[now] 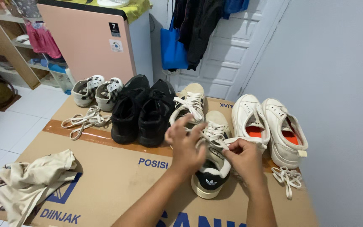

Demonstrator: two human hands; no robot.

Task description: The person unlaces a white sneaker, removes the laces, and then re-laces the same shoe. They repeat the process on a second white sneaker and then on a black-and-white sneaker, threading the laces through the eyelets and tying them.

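Two hands meet over one beige sneaker (210,176) with a black heel, lying on flattened cardboard (118,176). Your left hand (185,147) grips its white laces (213,131); your right hand (245,159) pinches a lace end. Pulling hard could cinch them unevenly, I judge. Beyond your knuckles, its mate (188,105); left, black shoes (141,111); right, white sneakers (269,122).

On the flattened brown cardboard sheet (118,176) on the floor, the left hand (184,145) and right hand (243,159) pinch the white laces (213,131) of a beige suede sneaker with a black heel tab (212,168). Its mate (190,105) lies just behind. Black sneakers (141,111) stand left, white leather sneakers (269,124) by the right edge.
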